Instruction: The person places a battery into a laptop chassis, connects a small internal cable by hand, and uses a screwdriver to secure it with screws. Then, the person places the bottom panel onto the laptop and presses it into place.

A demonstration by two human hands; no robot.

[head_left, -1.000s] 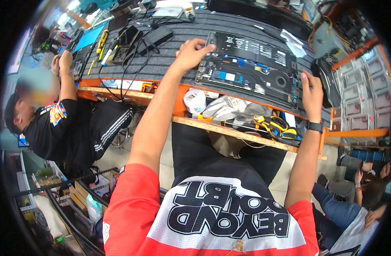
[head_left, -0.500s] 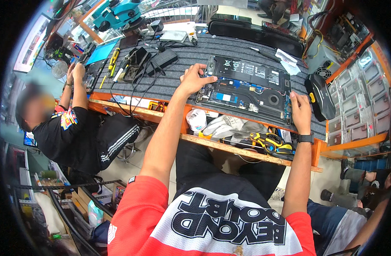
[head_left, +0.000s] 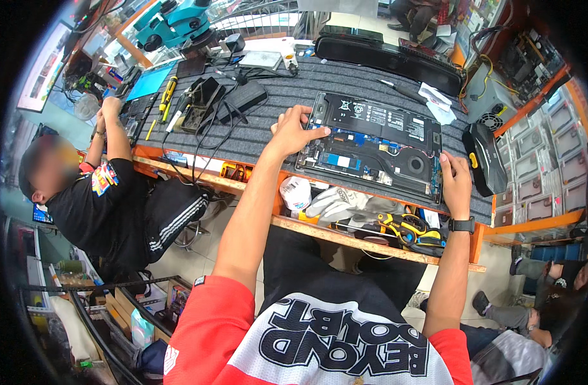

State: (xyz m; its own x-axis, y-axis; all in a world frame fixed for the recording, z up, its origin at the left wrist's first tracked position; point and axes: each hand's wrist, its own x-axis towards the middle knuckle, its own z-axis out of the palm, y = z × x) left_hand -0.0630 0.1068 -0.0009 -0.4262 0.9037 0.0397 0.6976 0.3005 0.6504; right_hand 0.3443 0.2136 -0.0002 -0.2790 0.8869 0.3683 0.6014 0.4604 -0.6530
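A laptop with its bottom cover off (head_left: 376, 168) lies on the grey ribbed mat in front of me, its insides facing up. Its black battery (head_left: 377, 119) fills the far half, while the blue circuit board and a round fan (head_left: 416, 165) show in the near half. My left hand (head_left: 295, 133) grips the laptop's left edge, thumb on top near the battery's corner and fingers curled along the side. At the opposite edge my right hand (head_left: 456, 183) holds the right side, thumb on the rim; its other fingers are partly hidden.
Below the bench top, an open drawer holds grey gloves (head_left: 335, 204) and yellow-black pliers (head_left: 406, 226). A black case (head_left: 484, 154) stands to the right, a long black speaker bar (head_left: 387, 61) behind. Cables and a power adapter (head_left: 244, 101) lie leftward; another person (head_left: 108, 199) sits at far left.
The whole view has shifted slightly, with the bench appearing a little lower. Both hands keep their hold on the laptop's edges.
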